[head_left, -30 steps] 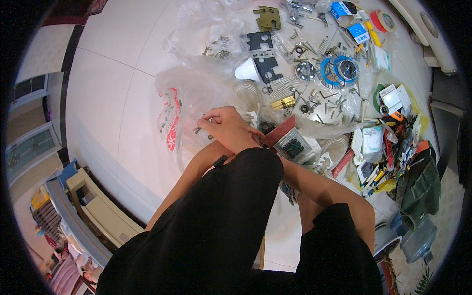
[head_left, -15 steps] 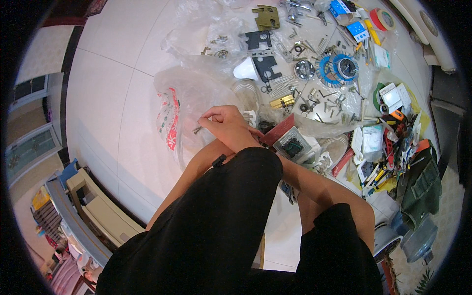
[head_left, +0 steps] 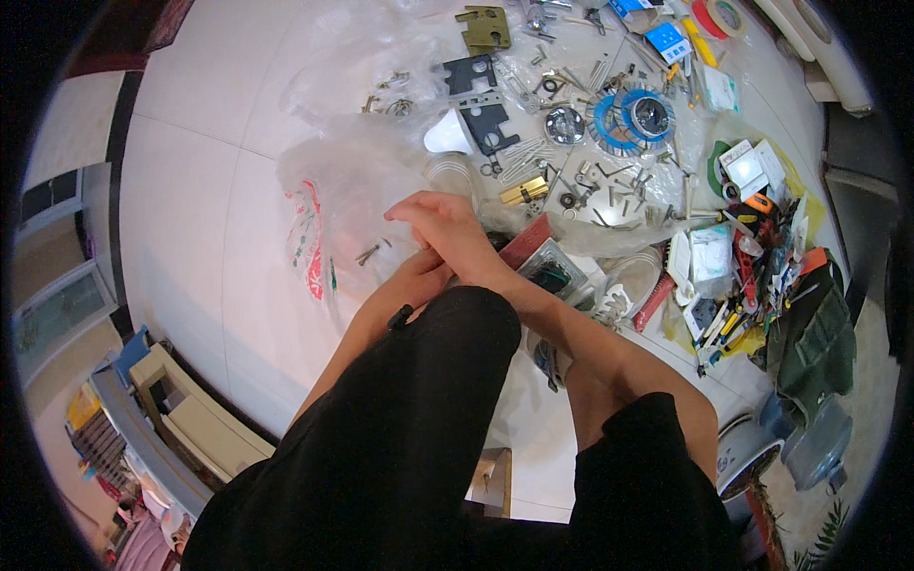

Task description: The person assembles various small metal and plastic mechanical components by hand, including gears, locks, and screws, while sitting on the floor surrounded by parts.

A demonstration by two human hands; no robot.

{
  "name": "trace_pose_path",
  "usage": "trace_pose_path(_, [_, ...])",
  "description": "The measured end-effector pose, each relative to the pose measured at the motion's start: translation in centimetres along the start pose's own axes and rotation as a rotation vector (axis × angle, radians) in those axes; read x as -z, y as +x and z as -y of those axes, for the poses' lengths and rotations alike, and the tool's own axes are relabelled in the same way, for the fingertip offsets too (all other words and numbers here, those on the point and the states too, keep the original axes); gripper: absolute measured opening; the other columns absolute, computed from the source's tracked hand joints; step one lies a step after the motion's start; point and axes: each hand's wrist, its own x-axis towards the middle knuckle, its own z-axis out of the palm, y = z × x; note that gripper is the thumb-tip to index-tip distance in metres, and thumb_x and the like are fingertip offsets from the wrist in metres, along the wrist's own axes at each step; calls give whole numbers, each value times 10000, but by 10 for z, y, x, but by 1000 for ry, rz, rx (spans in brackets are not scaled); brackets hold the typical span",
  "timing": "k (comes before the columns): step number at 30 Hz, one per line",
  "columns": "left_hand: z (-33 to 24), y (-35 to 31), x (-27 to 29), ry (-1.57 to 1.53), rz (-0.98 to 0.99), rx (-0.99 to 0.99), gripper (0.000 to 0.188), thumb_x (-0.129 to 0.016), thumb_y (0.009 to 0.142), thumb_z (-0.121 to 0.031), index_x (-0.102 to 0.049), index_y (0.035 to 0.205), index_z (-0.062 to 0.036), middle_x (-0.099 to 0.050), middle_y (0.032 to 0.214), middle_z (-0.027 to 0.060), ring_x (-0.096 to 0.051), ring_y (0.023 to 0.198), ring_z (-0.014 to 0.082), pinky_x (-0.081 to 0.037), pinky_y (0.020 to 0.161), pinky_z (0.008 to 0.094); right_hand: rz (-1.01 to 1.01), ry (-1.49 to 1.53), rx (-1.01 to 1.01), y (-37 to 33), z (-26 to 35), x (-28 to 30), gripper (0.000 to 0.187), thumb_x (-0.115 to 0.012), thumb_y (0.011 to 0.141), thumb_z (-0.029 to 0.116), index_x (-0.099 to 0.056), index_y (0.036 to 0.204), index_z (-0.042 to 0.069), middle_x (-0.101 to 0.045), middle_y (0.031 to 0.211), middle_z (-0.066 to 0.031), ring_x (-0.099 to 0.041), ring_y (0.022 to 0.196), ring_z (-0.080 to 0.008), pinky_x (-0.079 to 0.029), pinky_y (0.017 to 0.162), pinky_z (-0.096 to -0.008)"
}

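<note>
My right hand (head_left: 446, 228) reaches across above my left knee. Its fingers stretch out to the left, slightly bent, and I see nothing between them. Just below it lies my left hand (head_left: 422, 276), with its fingers mostly hidden against the right wrist and the knee. A few screws (head_left: 367, 255) rest beside the hands on a clear plastic bag (head_left: 343, 181) with red print. Close on the right are a dark red box flap (head_left: 526, 242) and a clear plastic pack (head_left: 552, 269) with dark contents. A brass lock cylinder (head_left: 524, 191) lies beyond them.
Lock plates (head_left: 487, 128), loose screws and a blue-edged ring of parts (head_left: 630, 119) spread over the far floor. At right lies a pile of hand tools (head_left: 743, 285) beside a dark green tool bag (head_left: 814, 352). My shoe (head_left: 628, 281) stands among them. Behind are tape rolls (head_left: 719, 17).
The screws, earlier at my right fingertips, now lie apart from them on the bag. My right fingers have straightened. My left hand has come into view beside the right wrist. The view has shifted slightly.
</note>
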Motion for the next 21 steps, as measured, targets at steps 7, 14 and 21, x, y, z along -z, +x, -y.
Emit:
trace_pose_path(7, [-17, -2, -9, -136, -44, 13, 331, -531, 946, -246, -568, 1176, -11, -609, 1137, 106, -544, 1083, 198, -403, 936, 311, 41, 97, -19, -12, 21, 26, 220, -603, 837, 248, -679, 933, 65, -400, 629, 50, -375, 565, -43, -279, 518, -199])
trace_pose_path(14, [-50, -8, -7, -159, 94, -123, 211, -462, 976, -168, -602, 1083, -52, -587, 930, 22, -532, 900, 104, -408, 823, 236, 48, 128, 49, -17, 30, 93, 215, -571, 888, 178, -634, 1029, 27, -455, 679, 46, -401, 620, -32, -315, 557, -185])
trace_pose_path(21, [-72, -2, -12, -121, 189, -106, 238, -456, 978, -186, -628, 1068, -49, -609, 960, 17, -525, 864, 95, -388, 786, 218, -698, -210, 337, -34, -29, 205, 149, -692, 796, 135, -644, 929, 89, -544, 725, 47, -474, 656, -32, -376, 562, -204])
